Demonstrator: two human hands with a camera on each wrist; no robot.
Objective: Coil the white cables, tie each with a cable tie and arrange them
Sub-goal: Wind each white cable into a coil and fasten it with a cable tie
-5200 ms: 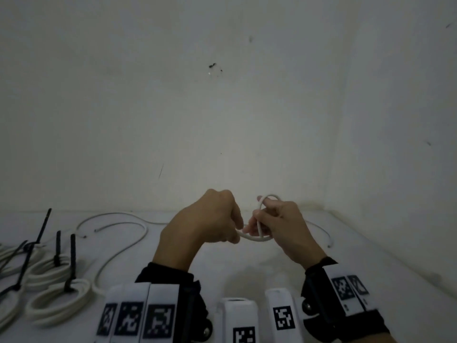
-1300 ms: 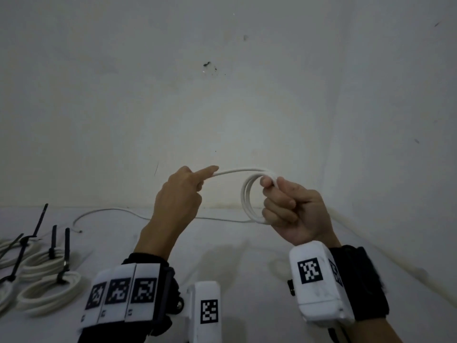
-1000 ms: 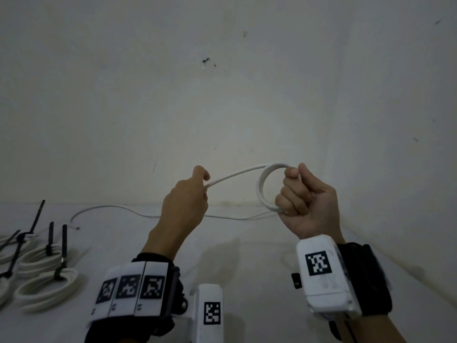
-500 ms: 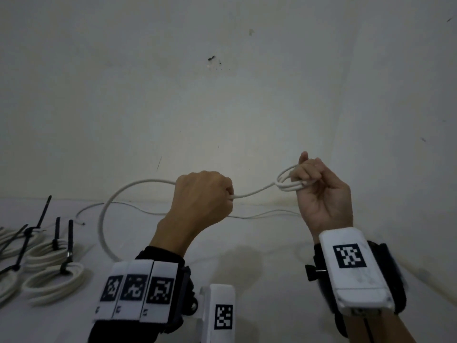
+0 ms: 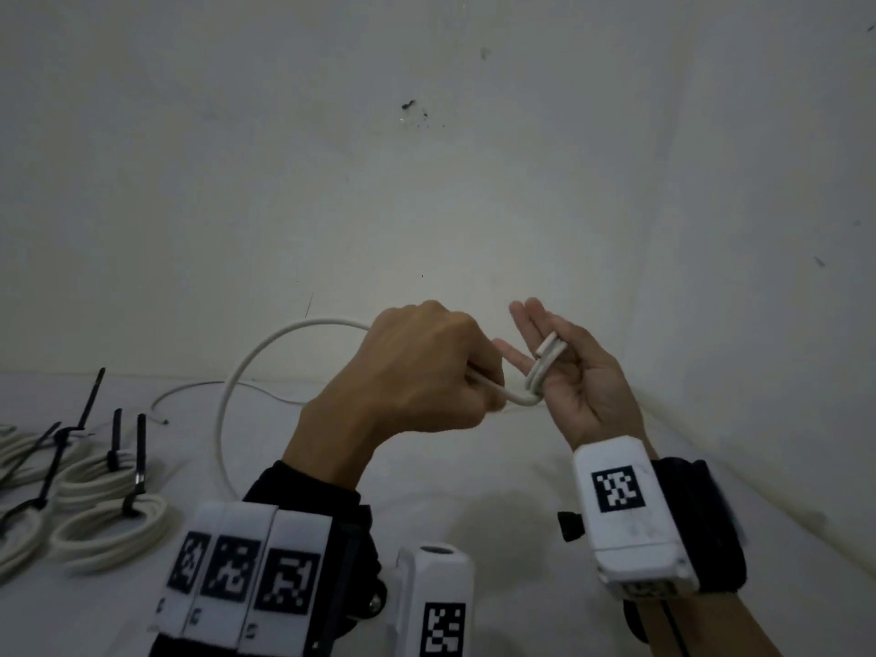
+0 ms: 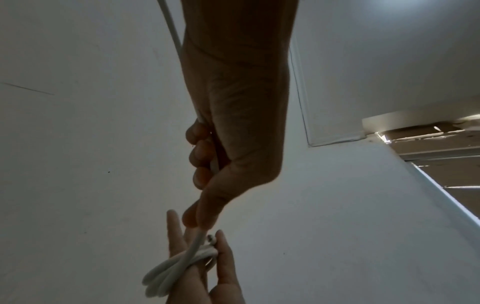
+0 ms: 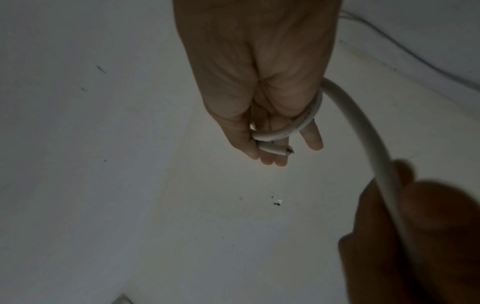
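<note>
A white cable point(image 5: 265, 353) arcs in a big loop from the surface up into my left hand point(image 5: 417, 372). That hand is a fist around the cable, just left of my right hand point(image 5: 573, 377). A small coil point(image 5: 545, 367) of the same cable is wound round the right hand, whose palm faces me with fingers straight up. In the right wrist view the thumb point(image 7: 244, 133) pins the coil point(image 7: 285, 131) and its cut end to the fingers. In the left wrist view my left fingers point(image 6: 202, 164) curl round the cable just above the coil point(image 6: 176, 273).
Several coiled cables point(image 5: 109, 519), each tied with a black cable tie point(image 5: 140, 452), lie at the left of the white surface point(image 5: 474, 490). A thin loose cable point(image 5: 199, 386) lies near the back wall. Walls meet in a corner at the right.
My right hand has straightened its fingers upward with the coil round them. My left hand has moved right, close to it, bringing the cable under the coil. The trailing loop has followed.
</note>
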